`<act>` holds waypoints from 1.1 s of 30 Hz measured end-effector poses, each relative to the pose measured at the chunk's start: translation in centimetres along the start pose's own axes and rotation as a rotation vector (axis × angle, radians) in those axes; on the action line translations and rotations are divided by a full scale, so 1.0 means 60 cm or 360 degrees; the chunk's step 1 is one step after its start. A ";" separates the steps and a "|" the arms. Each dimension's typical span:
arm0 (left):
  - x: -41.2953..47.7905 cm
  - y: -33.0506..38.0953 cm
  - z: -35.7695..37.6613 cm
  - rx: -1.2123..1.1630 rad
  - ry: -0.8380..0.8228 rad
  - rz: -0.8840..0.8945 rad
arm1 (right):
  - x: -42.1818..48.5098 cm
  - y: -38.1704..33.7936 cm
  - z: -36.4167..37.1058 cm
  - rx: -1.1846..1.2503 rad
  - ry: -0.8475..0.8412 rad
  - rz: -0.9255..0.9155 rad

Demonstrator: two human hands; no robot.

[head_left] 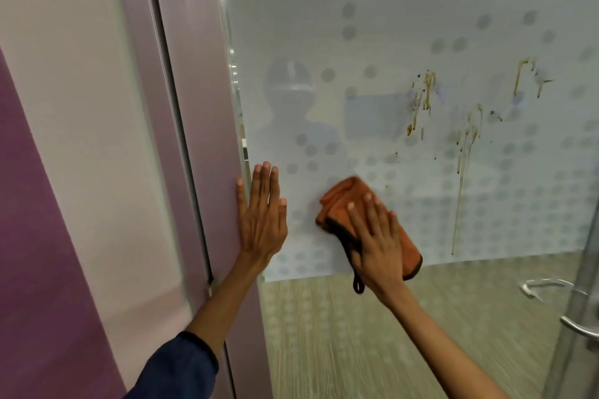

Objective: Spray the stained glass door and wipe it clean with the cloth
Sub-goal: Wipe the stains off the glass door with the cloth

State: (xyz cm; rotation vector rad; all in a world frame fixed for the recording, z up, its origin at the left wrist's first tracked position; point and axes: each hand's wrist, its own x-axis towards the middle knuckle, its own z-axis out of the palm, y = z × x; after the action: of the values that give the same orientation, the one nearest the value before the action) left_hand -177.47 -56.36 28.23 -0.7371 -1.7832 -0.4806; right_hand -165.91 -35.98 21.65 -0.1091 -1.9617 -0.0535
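The glass door (372,42) fills the right side of the view, its frosted, dotted band marked by brown stains (428,97) that run down in thin drips on the upper right. Lower on the frosted band, left of the drips and apart from them, a folded orange cloth (340,201) with a dark edge and hanging loop lies flat against the glass. The right hand (377,243) presses on it with straight, spread fingers, palm down, curled around nothing. The left hand (262,217) is also flat and open, fingers straight, resting across the door's left edge where glass meets the pale mauve frame (201,107). A dark blue sleeve (181,366) covers the left forearm. A metal handle (580,329) shows at lower right, and a purple wall (39,236) at far left.
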 end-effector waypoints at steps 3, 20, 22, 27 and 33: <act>0.010 0.021 0.000 0.0010 -0.0012 -0.0093 | 0.075 -0.036 -0.013 0.0135 0.0142 0.0350; 0.039 0.064 0.019 -0.0057 0.0020 0.0115 | -0.056 0.097 0.012 -0.0089 0.0092 -0.0169; 0.046 0.063 0.019 -0.0063 0.0028 0.0117 | -0.026 0.106 0.002 -0.0077 0.0176 0.0051; 0.053 0.077 0.027 -0.0049 0.0045 0.0067 | -0.068 0.090 0.022 -0.0112 0.0097 -0.0109; 0.052 0.085 0.025 -0.0011 0.0001 0.0020 | -0.019 0.107 -0.011 -0.0118 0.0154 0.0065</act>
State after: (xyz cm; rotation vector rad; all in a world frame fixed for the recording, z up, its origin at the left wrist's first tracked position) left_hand -175.66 -50.91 30.49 -0.7530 -1.7761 -0.4788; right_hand -164.19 -29.74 20.75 -0.1913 -1.8603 -0.1029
